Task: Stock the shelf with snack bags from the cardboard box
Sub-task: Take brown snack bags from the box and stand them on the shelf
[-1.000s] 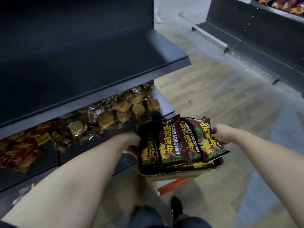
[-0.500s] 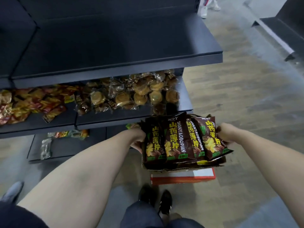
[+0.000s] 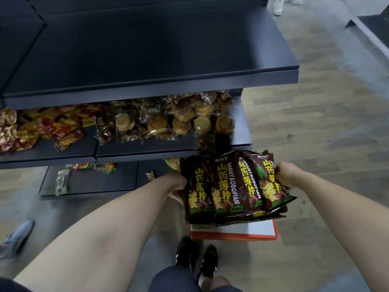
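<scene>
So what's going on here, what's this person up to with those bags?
A person is stocking a store shelf. Both hands, left hand and right hand, squeeze a row of brown snack bags between them, just above the cardboard box on the floor. The top shelf holds nothing; the shelf below already carries wrapped pastries and red packets. The bags aren't on a shelf yet.

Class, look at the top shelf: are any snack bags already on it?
No. The top shelf is bare; the snack bags sit between both hands.
</scene>
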Demonstrator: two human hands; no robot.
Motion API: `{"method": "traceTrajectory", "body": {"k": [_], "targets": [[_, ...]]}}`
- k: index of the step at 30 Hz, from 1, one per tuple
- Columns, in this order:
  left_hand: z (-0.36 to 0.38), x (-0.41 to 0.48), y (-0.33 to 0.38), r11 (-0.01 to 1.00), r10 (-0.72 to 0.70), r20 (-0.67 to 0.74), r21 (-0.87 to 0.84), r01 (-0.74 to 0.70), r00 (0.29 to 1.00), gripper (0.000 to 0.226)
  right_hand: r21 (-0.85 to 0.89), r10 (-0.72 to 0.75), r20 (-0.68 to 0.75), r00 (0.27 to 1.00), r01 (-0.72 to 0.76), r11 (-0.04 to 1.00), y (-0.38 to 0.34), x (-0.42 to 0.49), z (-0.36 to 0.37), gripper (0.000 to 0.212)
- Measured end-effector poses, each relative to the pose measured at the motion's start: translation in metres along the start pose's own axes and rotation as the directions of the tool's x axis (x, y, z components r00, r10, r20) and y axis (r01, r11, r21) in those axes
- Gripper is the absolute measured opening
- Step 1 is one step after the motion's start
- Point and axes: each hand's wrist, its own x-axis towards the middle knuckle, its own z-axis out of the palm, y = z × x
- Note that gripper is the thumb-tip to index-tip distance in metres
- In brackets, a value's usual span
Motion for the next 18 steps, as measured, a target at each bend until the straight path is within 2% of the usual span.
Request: {"method": "traceTrajectory", "body": {"k": [9, 14, 18], "targets": [[0.009, 0.014, 0.001, 1.0, -0.004, -0.041, 0.015, 0.004, 0.999, 0.029, 0.055, 0.021, 0.04, 0.999, -0.024, 0.998, 0.005, 0.019, 0.013, 0.034], [0.017, 0.011, 0.014, 0.993, -0.102, 0.022, 0.067, 0.101, 0.995, 0.029, 0.078, 0.051, 0.04, 0.998, -0.054, 0.996, 0.013, 0.02, 0.016, 0.03], [0.018, 0.014, 0.013, 0.992, -0.104, -0.02, 0.075, 0.105, 0.994, 0.032, 0.077, 0.03, 0.054, 0.998, -0.034, 0.996, 0.014, 0.023, 0.02, 0.032]]}}
